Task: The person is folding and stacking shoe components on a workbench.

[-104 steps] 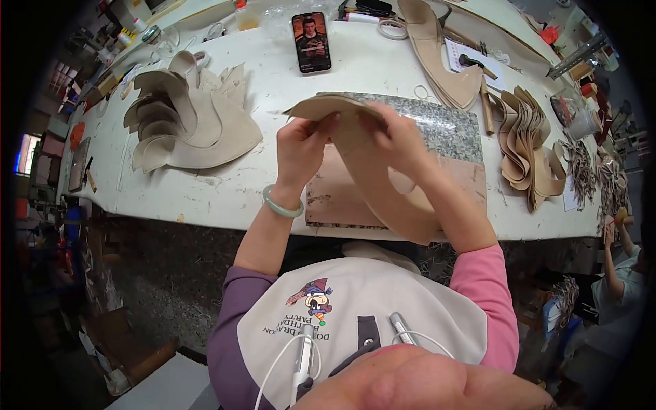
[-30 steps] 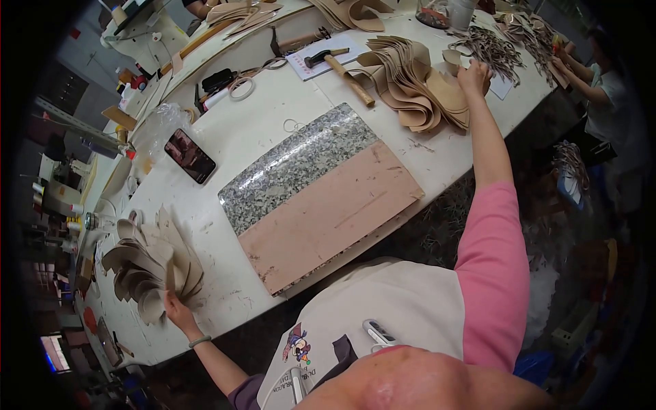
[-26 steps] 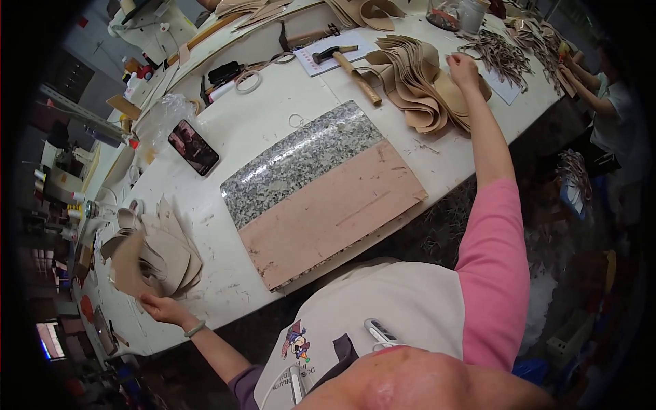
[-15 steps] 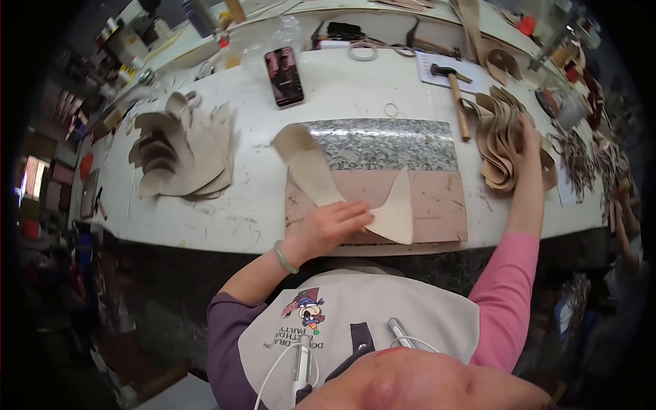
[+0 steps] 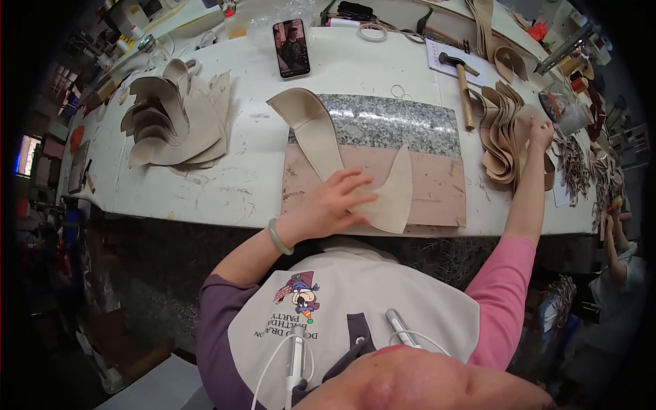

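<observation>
Left hand point(image 5: 336, 203) flat, fingers spread, pressing down on a beige leather piece point(image 5: 342, 160) near the front edge of the table point(image 5: 232, 188). Piece curved like a U: one long arm running far-left to a folded end at the slab's far-left corner, the other rising to a point on the right of the hand. Under it, a board point(image 5: 437, 188) of pinkish-brown, with a speckled granite slab point(image 5: 396, 123) just beyond, touching it. Green bangle point(image 5: 276, 236) on the left wrist.

Right hand point(image 5: 541, 133) stretched out to the right, fingertips on a stack point(image 5: 506, 133) of curled tan leather pieces at the right of the slab. Fingers bent over the stack's far edge; whether pinching a piece or only touching, cannot tell.

Hammer point(image 5: 460, 85) lying just left of that stack, head on a white sheet, handle pointing near. Phone point(image 5: 291, 48) face up at the far side, left of centre. Roll of tape point(image 5: 373, 31) beyond, well apart from both hands. Second heap point(image 5: 178, 119) of beige cut pieces on the left of the table, apart from the left hand. Small metal parts point(image 5: 572, 164) scattered at the far right end. Another person's arm point(image 5: 618, 239) at the right rim, away from the stack.
</observation>
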{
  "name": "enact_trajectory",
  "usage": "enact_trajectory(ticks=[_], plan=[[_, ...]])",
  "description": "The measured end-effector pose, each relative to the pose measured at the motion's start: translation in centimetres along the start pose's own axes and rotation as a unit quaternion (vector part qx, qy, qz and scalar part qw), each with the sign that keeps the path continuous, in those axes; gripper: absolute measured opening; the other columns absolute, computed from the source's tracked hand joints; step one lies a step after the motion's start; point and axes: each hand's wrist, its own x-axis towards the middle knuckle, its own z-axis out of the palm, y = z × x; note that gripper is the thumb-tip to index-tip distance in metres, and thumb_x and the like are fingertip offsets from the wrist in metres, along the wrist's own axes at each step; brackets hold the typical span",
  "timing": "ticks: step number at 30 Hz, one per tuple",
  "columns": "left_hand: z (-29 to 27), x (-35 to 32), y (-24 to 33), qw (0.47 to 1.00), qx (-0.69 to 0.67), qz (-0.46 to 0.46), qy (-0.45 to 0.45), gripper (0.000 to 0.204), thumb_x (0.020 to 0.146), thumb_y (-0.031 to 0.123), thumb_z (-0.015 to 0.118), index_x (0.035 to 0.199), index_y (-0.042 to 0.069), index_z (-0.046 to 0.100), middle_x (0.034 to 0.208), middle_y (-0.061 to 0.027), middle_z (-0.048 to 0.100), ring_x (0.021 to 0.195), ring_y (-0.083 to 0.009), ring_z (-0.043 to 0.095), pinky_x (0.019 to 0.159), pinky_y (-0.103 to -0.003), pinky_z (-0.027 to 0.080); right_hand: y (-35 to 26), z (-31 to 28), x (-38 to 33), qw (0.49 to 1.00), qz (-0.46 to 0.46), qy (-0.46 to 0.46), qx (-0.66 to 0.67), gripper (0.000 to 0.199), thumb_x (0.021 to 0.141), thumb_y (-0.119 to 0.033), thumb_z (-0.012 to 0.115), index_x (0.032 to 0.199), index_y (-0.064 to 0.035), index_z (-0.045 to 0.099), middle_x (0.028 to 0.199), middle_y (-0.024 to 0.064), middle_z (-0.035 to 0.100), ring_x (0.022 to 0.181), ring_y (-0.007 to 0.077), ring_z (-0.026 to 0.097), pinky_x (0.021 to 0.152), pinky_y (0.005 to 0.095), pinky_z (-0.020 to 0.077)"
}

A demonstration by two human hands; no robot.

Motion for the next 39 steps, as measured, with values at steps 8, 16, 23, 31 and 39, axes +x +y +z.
enact_trajectory(ticks=[8,16,23,31,39], plan=[[1.2,6.4,-0.1,0.803,-0.483,-0.307,0.165,0.039,0.093,0.021,0.064,0.123,-0.003,0.057,0.123,-0.0122,0.060,0.111,-0.0175,0.056,0.092,-0.029,0.046,-11.2,-5.1,-25.3,0.698,-0.195,-0.535,0.434,0.058,0.085,0.007,0.058,0.140,-0.0019,0.043,0.126,0.0126,0.058,0.108,0.0174,0.056,0.093,0.0250,0.0436],[-1.2,7.7,0.1,0.786,-0.557,-0.213,0.165,0.042,0.088,0.018,0.070,0.121,-0.004,0.054,0.110,-0.0097,0.061,0.090,-0.0148,0.062,0.076,-0.024,0.052,-12.3,-6.2,-32.0,0.622,-0.036,-0.689,0.371,0.048,0.077,0.008,0.065,0.123,-0.0001,0.056,0.113,0.0106,0.062,0.098,0.0158,0.059,0.086,0.0252,0.0475],[-2.3,7.9,0.7,0.967,-0.147,-0.032,0.203,0.042,0.088,0.015,0.068,0.122,-0.002,0.052,0.104,-0.0123,0.063,0.089,-0.0176,0.063,0.076,-0.024,0.053,-13.0,-5.0,-32.5,0.712,-0.223,-0.603,0.283,0.043,0.079,0.000,0.069,0.120,0.0002,0.056,0.107,0.0096,0.061,0.097,0.0145,0.057,0.081,0.0246,0.0485],[-0.8,8.0,1.3,0.660,-0.648,-0.330,0.188,0.031,0.095,0.014,0.056,0.122,-0.001,0.052,0.107,-0.0222,0.063,0.098,-0.0252,0.066,0.082,-0.027,0.054,-15.2,-2.5,-33.2,0.757,-0.359,-0.428,0.339,0.036,0.086,-0.021,0.072,0.112,-0.0006,0.059,0.091,0.0061,0.061,0.075,0.0106,0.058,0.063,0.0186,0.0489],[-7.8,8.2,1.8,0.594,-0.765,-0.216,0.125,0.037,0.097,0.014,0.050,0.128,-0.005,0.044,0.120,-0.0214,0.059,0.099,-0.0291,0.066,0.087,-0.035,0.056,-10.0,-3.5,-35.2,0.613,0.059,-0.776,0.141,0.078,0.088,-0.070,0.043,0.113,0.0019,0.058,0.093,0.0110,0.064,0.077,0.0177,0.066,0.065,0.0257,0.0534]])
